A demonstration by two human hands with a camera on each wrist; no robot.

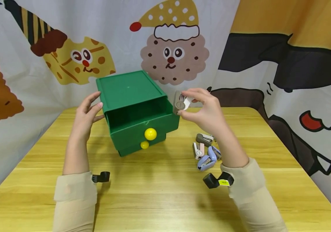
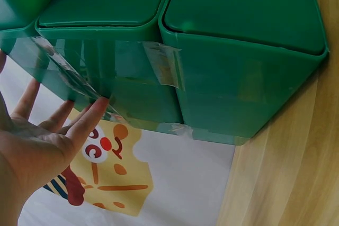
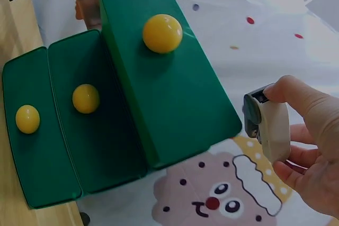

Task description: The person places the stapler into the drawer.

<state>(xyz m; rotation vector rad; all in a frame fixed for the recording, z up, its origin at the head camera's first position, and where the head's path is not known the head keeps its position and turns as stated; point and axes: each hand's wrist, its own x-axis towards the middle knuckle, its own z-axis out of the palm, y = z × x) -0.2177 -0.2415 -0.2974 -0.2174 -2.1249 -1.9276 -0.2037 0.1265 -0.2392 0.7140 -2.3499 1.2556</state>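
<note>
- Right hand (image 1: pixel 207 108) pinches grey-and-white stapler (image 1: pixel 180 105).
- Left hand (image 1: pixel 85 119) unclenched, touching side of green drawer unit (image 1: pixel 127 90).
- Extended top drawer (image 1: pixel 130 128) stands between hands.
- Other staplers (image 1: pixel 206 163) lie below right hand.

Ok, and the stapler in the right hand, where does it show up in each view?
Head: the stapler is just right of centre, in the right hand.
Left wrist: not in it.
Right wrist: the stapler is right of centre, around mid-height.
Shared landmark: the green drawer unit, seen in all three.
</note>
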